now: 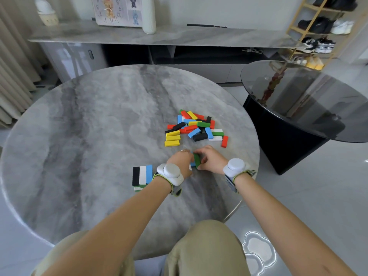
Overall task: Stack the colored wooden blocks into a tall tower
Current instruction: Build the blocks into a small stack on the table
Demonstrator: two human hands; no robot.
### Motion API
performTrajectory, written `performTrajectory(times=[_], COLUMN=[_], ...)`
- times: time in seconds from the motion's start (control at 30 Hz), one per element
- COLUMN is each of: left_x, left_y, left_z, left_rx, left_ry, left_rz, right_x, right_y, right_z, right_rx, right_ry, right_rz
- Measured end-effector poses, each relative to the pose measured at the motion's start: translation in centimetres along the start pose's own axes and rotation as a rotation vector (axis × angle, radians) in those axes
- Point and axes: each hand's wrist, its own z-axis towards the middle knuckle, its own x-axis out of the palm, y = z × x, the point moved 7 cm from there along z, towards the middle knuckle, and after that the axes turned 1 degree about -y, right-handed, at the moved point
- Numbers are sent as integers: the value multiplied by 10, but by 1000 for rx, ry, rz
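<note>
A round marble table [89, 126] is recorded on a pale glossy floor [318, 186], in which a bright glare [258, 250] is reflected. A dark glass table [310, 100] on a black base [282, 140] is set just beside it, at right. A long cabinet [199, 36] is placed against the white wall [229, 8]; a clock [117, 10], vase [149, 16] and figurine [44, 10] (all partly cropped) are stood on it. A shoe rack [298, 22] is noted at right, curtains [12, 66] at left.

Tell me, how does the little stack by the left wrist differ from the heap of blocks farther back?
The stack has blocks lying side by side in neat layers; the heap has them strewn at all angles. The stack's top shows black, white and blue; the heap also has red and yellow. Both rest on the grey table.
</note>
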Motion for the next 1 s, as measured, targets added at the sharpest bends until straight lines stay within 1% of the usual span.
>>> performTrajectory(times=[0.13,0.37,0.57,0.7,0.8,0.9,0.97,1.0], left_x=[-5,-5,-2,-2,-6,-19,-34,-42], left_y=[2,5,7,7,8,12,16,18], left_z=[-1,-4,-3,-6,-11,-19,-25,-29], left_rx=[-57,-74,-99,-92,-71,-59,-51,-49], left_ry=[-63,-136,-154,-116,-83,-68,-99,-129], left_rz=[-69,-150,-203,-218,-190,-151,-141,-137], right_x=[-1,-3,-1,-1,-3,-4,1,6], right_y=[3,11,13,10,2,-4,-1,2], right_z=[0,-2,-3,-7,-14,-22,-27,-29], right_rx=[-39,-94,-67,-27,86,288,389,414], right_ry=[53,82,101,123,127,4,-99,-123], right_rz=[-6,-75,-100,-74,-7,42,-15,-70])
